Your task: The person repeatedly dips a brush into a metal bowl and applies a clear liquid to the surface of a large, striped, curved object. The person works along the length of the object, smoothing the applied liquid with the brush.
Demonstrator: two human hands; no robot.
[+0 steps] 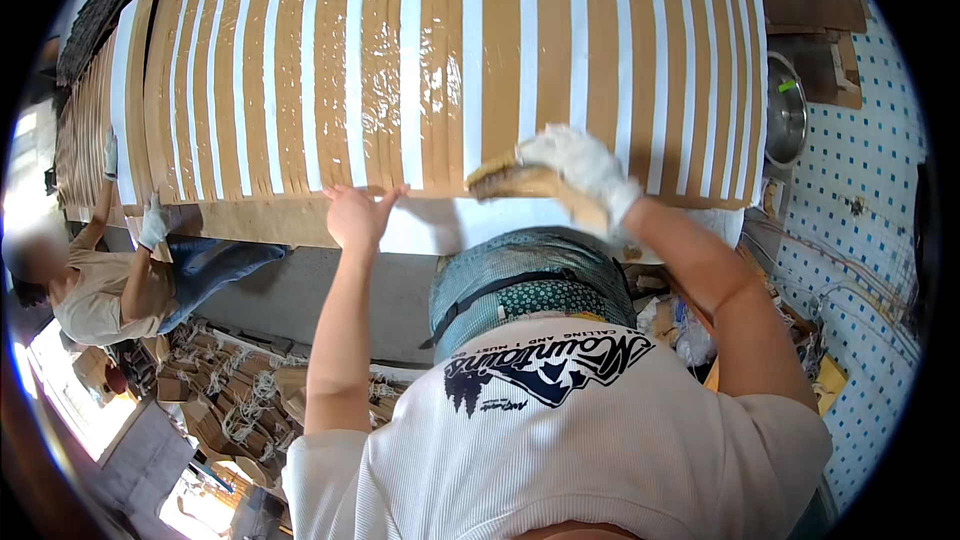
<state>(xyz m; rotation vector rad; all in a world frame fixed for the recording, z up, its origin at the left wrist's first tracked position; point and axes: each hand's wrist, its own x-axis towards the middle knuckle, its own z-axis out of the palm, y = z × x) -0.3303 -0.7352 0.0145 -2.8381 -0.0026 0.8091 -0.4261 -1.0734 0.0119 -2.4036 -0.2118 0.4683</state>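
A broad layout of brown cardboard strips alternating with white strips covers the table ahead of me. Its left and middle portion shines as if wet, while the right portion looks matte. My left hand is bare and lies at the near edge of the strips, thumb and fingers spread, holding nothing. To its right, my right hand, in a whitish glove and a little blurred, grips a wide tan brush low over the strips' near edge. White sheet material shows beneath that edge.
At the left, a co-worker in gloves reaches to the table's end. A metal bowl with something green inside stands at the right. Cardboard pieces and tangled white string litter the floor at the lower left. A dotted tiled surface lies far right.
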